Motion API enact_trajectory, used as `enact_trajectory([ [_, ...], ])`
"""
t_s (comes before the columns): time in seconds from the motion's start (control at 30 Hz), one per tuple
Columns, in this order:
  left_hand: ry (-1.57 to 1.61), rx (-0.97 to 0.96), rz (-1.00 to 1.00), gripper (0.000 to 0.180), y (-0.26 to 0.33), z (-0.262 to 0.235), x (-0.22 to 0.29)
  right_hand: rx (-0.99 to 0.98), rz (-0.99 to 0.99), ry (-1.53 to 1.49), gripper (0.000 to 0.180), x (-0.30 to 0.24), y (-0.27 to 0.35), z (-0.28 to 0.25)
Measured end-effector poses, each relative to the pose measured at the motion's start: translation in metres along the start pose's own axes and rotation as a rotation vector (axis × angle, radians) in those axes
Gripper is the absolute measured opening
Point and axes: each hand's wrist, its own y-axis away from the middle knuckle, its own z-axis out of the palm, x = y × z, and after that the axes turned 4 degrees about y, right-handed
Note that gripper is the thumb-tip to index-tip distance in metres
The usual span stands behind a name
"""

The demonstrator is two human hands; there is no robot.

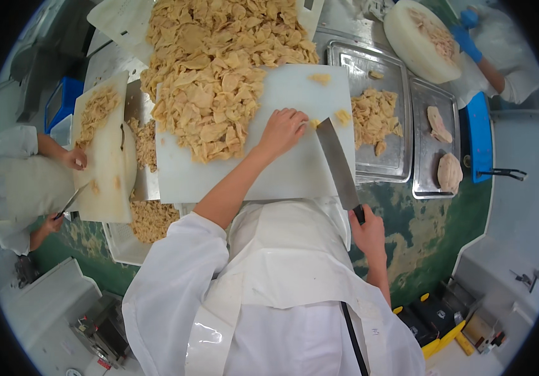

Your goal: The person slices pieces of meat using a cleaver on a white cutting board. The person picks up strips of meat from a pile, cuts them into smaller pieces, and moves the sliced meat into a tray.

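The right hand (367, 233) is gripping the black handle of a broad, grey-bladed metal knife (338, 161), its fingers closing around it, and the blade is slanting forward and leftward toward the left hand (284, 133). The left hand is resting palm-down with bent fingers on a rectangular white cutting board (300, 84); a small yellow piece of meat (315, 124) is lying at its fingertips, just beside the blade's tip, and whether the fingers are pinching it one cannot tell. Another small pale-yellow scrap (343, 116) is lying to the right of these fingers, near the board's edge. Ahead and to the left of the left hand, a large heap of thin, pale-yellow meat pieces (219, 88) is spreading over the board and beyond it. Ahead and to the right of the right hand, a rectangular silver metal tray (376, 59) is holding more such pieces. Well to the left of both hands, a co-worker in white (19, 163) is holding a knife.
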Motion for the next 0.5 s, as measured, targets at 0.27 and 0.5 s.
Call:
enact_trajectory([
  [0.27,0.012,0.096,0.012,0.013,-0.013,0.018,0.009,0.027,0.047,-0.013,0.029,0.002,0.011,-0.001],
  [0.5,0.077,0.062,-0.022,0.011,0.011,0.030,0.019,0.092,0.079,-0.058,0.027,-0.015,0.013,0.003],
])
